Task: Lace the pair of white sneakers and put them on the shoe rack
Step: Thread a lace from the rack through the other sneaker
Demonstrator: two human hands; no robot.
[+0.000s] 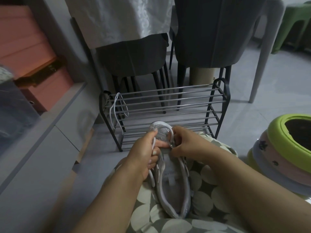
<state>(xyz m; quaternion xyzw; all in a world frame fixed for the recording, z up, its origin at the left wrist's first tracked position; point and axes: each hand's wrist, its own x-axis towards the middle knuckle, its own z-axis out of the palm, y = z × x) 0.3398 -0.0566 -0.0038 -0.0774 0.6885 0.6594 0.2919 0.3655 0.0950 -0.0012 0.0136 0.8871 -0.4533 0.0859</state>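
White sneaker (171, 180): one; laces (154, 143) (116, 107): two; rack (168, 105): one.

A: The sneaker (170, 179) is white and light grey, with a white lace (152, 172). The cloth (202, 190) under it?

B: Grey-green with big cream circles. The shoe rack (168, 105) is black with silver bars; the stools (284, 148) are green, pink, white.

Head view — looking steeply down, close over the lap.

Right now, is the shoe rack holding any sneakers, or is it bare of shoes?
No shoes on it. The rack carries only a loose white lace draped at its left end; one sneaker lies on the lap.
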